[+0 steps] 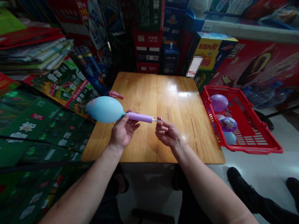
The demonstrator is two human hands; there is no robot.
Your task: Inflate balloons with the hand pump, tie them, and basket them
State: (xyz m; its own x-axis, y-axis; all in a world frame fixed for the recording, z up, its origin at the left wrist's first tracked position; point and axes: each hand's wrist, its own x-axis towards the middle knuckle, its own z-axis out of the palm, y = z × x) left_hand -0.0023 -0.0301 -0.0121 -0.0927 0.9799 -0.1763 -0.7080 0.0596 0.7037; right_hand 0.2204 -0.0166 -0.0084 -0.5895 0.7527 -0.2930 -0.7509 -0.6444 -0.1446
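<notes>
A light blue inflated balloon (105, 109) lies sideways over the table's left part, its neck on the nozzle end of a purple hand pump (141, 118). My left hand (123, 129) pinches the balloon's neck where it meets the pump, with its other fingers under the barrel. The fingers of my right hand (167, 130) are closed on the handle end of the pump's thin white rod, which shows a short length out of the barrel. Behind the blue balloon, a flat pink balloon (116, 95) rests on the wooden table (177, 107).
Right of the table stands a red basket (257, 149) holding purple and blue balloons. Green cartons (30, 124) and stacked papers line the left side. Boxes stand beyond the far edge. Another person's shoe (241, 186) is on the floor at the lower right.
</notes>
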